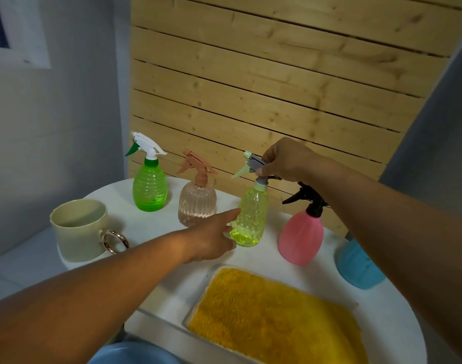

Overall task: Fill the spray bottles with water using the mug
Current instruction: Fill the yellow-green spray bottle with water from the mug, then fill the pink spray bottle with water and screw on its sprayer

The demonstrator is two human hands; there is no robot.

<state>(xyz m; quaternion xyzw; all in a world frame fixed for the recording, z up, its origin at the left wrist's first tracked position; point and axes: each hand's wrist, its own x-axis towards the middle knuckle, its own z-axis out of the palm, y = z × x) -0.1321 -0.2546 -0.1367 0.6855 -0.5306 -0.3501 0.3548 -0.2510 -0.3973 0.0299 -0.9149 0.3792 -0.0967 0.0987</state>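
**Bench state: yellow-green bottle held at the spray head**

Nearest the camera, at the bottom edge, a blue rounded object (135,353) is partly seen; what it is cannot be told. Just beyond it, a yellow towel (274,319) is laid flat on the near part of the white round table (392,319).

Left to right across the table:

- A cream mug (79,229) with a gold ring handle is stood upright at the left edge. Whether it holds water cannot be told.
- A green ribbed spray bottle (149,190) with a white and green head is stood at the back left.
- A clear pink spray bottle (197,206) with a pink-brown head is stood beside it, well apart from the mug.
- The left hand (211,237) is extended with fingers straight and relaxed; its fingertips are touching or just short of the lower body of the yellow-green spray bottle (251,219). Nothing is gripped by it.
- The yellow-green spray bottle is upright on the table, centre. Its grey and pale green spray head is pinched by the right hand (285,161), thumb and fingers curled round it from above.
- An opaque pink spray bottle (302,237) with a black head is stood to the right, partly crossed by the right forearm.
- A blue bottle (356,266) is seen at the right edge, its top hidden by the forearm.

Behind the table, a wooden slat wall (251,74) is noted.
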